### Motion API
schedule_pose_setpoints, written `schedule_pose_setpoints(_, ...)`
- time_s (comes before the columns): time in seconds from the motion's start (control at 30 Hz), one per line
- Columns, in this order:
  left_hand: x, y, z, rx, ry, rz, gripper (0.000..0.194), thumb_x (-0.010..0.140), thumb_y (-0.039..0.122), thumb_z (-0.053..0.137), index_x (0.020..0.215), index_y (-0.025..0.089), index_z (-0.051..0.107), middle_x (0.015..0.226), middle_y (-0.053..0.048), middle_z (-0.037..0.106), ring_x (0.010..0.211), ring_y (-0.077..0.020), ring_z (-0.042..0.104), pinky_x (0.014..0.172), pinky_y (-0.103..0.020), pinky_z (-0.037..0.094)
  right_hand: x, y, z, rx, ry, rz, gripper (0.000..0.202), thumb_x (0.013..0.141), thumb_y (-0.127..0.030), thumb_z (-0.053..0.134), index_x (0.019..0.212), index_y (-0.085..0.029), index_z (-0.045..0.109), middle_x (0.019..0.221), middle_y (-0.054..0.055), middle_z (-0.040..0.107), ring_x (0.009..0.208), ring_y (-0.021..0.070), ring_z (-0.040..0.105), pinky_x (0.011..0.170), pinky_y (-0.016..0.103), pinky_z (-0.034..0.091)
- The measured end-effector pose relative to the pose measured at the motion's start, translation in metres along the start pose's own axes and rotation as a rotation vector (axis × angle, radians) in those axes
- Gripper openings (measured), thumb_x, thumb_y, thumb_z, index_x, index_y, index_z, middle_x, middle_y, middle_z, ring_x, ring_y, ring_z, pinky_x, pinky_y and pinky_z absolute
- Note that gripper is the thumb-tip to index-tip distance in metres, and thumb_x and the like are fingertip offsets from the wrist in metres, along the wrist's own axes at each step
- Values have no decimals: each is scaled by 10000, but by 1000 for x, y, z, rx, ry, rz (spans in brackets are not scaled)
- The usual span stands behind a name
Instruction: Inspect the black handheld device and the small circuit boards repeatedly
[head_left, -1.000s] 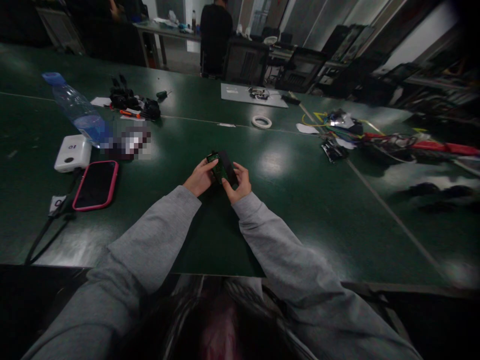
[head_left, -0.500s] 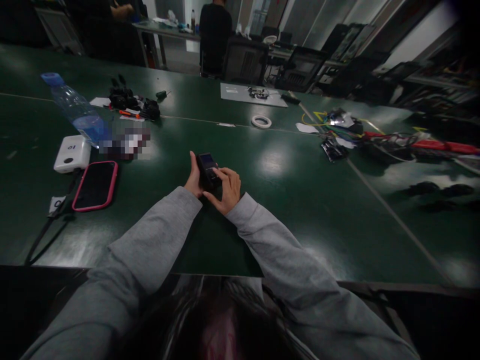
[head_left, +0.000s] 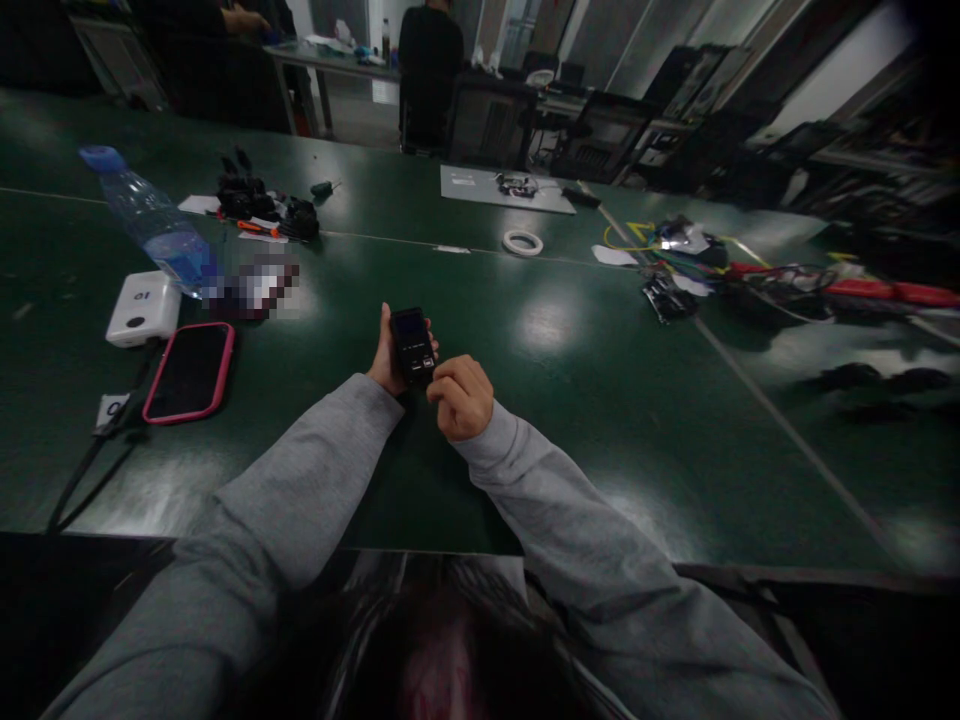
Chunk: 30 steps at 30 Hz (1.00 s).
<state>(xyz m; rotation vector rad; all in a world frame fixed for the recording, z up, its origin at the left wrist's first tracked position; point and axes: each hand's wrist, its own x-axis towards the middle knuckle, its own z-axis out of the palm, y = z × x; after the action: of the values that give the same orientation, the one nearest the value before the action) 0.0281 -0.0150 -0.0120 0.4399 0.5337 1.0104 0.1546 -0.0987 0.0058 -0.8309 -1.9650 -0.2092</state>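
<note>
In the head view, my left hand (head_left: 385, 358) is wrapped round a small black handheld device (head_left: 409, 338) from its left side and from beneath. My thumb lies along its left edge, and fingertips show at its right edge. The device is tilted up, with a dark screen in its upper part and small light markings lower down. My right hand (head_left: 465, 398) is beside its lower right corner, fingers curled and fingertips pressed together. Whether those fingertips touch the corner or hold something small, I cannot make out.
Left on the green table (head_left: 585, 440) are a pink-edged phone (head_left: 190, 373), a white box (head_left: 144, 308) with a cable and a plastic bottle (head_left: 161, 225). Farther back lie a tape roll (head_left: 523, 243) and black parts (head_left: 247, 198). Wires (head_left: 795, 290) spread at right. People sit beyond.
My right hand has drawn back from the device's face to its lower right, and its fingers have curled in. More of the device's face shows now, with light markings on it.
</note>
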Motion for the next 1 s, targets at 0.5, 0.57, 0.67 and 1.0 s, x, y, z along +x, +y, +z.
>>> schedule_pose_setpoints(0.5, -1, 4, 1, 99, 33, 45, 630, 794, 812, 434, 800, 215, 635, 634, -40, 615, 642, -172, 629, 638, -318, 520, 10, -8, 17, 13, -71, -45, 370, 908, -120, 298, 568, -208, 415, 543, 9, 420, 552, 128, 390, 587, 284, 310)
schedule_pose_setpoints(0.57, -1, 4, -1, 79, 40, 55, 635, 788, 821, 429, 808, 219, 629, 631, -40, 605, 671, -182, 635, 659, -327, 523, 13, -12, 9, -18, 17, -55, 408, 946, -145, 277, 567, -209, 414, 547, 14, 394, 560, 138, 373, 589, 305, 296)
schedule_pose_setpoints(0.67, -1, 4, -1, 68, 51, 67, 651, 781, 833, 419, 823, 218, 628, 646, -47, 607, 735, -203, 648, 700, -343, 525, 15, -13, 6, -12, 59, 57, 341, 954, -183, 307, 666, -212, 489, 665, 43, 485, 676, 163, 458, 655, 328, 376)
schedule_pose_setpoints(1.0, 2, 2, -5, 93, 25, 37, 901, 683, 954, 281, 928, 199, 710, 753, -116, 698, 951, -286, 671, 837, -415, 538, -11, 15, 42, 29, -58, 379, 577, 887, -444, 538, 1364, -188, 339, 1201, 164, 485, 1112, 282, 528, 947, 495, 518)
